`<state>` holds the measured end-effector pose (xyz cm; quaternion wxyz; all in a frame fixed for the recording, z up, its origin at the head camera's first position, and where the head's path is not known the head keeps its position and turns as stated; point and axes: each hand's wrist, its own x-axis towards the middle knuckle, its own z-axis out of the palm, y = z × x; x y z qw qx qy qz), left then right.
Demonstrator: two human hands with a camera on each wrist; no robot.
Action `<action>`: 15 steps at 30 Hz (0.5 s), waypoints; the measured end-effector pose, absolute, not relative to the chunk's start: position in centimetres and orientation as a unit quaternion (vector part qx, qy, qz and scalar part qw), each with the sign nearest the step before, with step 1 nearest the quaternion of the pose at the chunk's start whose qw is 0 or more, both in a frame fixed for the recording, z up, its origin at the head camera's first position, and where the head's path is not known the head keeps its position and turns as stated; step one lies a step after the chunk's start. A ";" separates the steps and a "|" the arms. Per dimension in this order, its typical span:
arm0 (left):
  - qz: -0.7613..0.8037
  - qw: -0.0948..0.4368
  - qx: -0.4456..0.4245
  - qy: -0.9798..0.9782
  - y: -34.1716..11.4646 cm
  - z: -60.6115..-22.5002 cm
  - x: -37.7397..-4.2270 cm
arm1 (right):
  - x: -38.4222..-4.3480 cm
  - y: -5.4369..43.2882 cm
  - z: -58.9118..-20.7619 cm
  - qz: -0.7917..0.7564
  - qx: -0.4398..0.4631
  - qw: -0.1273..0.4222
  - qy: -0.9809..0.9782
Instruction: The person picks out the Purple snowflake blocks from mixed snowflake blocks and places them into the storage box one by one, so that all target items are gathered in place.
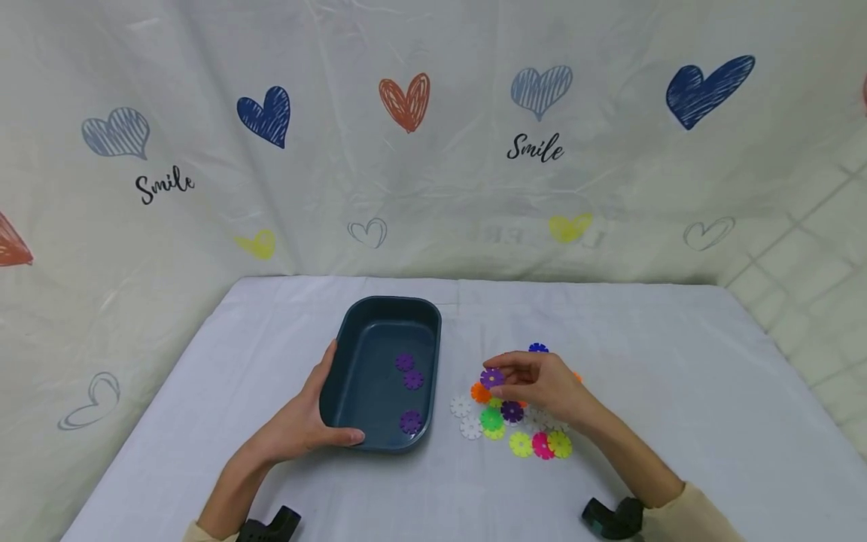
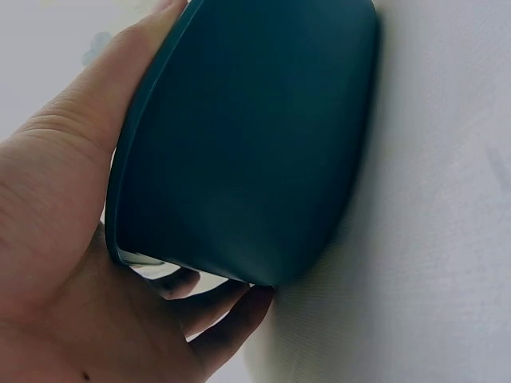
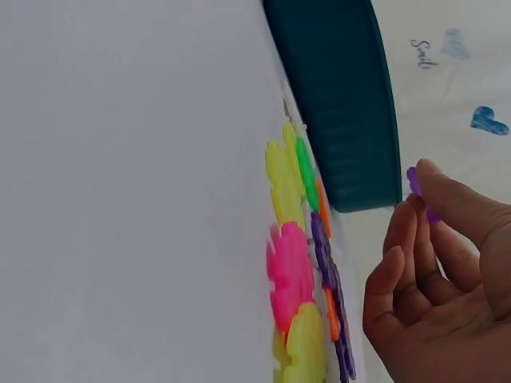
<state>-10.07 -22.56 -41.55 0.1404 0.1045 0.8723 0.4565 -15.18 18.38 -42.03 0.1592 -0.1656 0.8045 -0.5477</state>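
Observation:
A dark teal rectangular tray point(image 1: 366, 391) lies on the table with a few purple flower-shaped plastic discs point(image 1: 410, 422) inside, towards its right side. My left hand point(image 1: 298, 421) grips the tray's near left corner, thumb over the near rim and fingers along the outer left side; the left wrist view shows the thumb point(image 2: 104, 88) against the tray wall point(image 2: 247, 144). My right hand point(image 1: 538, 382) pinches a purple flower-shaped disc point(image 1: 491, 378) between thumb and fingers, raised above a loose pile of discs. In the right wrist view this disc point(image 3: 413, 180) is seen edge-on.
The pile right of the tray has white discs point(image 1: 470, 427), a green disc point(image 1: 491, 418), a dark purple disc point(image 1: 512, 411), a pink disc point(image 1: 543, 446) and yellow discs point(image 1: 521, 444). A blue disc point(image 1: 538, 348) lies behind the right hand. A printed curtain point(image 1: 460, 173) hangs behind the table.

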 end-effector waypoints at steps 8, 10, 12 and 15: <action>0.453 0.139 0.104 0.875 -22.6 -41.5 -9.9 | -15.2 17.1 -41.7 -0.551 -0.165 0.161 0.802; 0.451 0.138 0.104 0.876 -22.6 -41.5 -9.9 | -15.2 16.9 -41.6 -0.556 -0.165 0.164 0.798; 0.451 0.137 0.105 0.876 -22.6 -41.5 -10.0 | -15.2 16.6 -41.4 -0.561 -0.162 0.164 0.795; 0.450 0.138 0.105 0.876 -22.6 -41.6 -10.1 | -15.3 16.2 -41.3 -0.567 -0.157 0.161 0.793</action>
